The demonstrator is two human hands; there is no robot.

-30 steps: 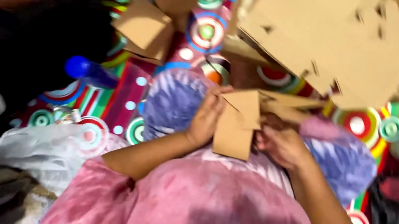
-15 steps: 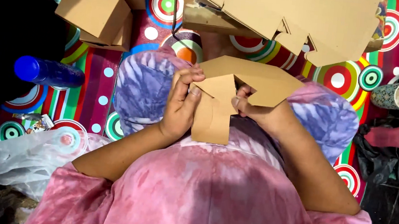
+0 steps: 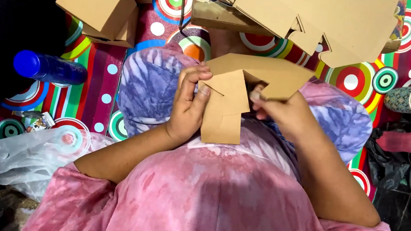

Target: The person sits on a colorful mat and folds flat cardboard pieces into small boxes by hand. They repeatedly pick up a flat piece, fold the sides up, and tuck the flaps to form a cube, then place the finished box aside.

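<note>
Over the lap, both hands grip a flat cardboard box blank [image 3: 240,96]: left hand [image 3: 189,104] pinching its left flap, right hand [image 3: 281,113] under its right panel. Beyond the blank, a stack of blanks [image 3: 305,17]; far left, folded boxes [image 3: 101,2].

A blue bottle [image 3: 49,67], patterned mug [image 3: 410,98], pink bottle [image 3: 410,141] and folded boxes [image 3: 101,2] lie around on a colourful mat [image 3: 86,99].

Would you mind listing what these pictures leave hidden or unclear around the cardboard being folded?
Head view only:
- Right hand fingertips: behind the cardboard blank.
- Stack of flat blanks: cut off by the top edge.
- Small wrapper: too small to identify.
- Pink bottle: far end hidden behind a grey object at the right edge.
</note>
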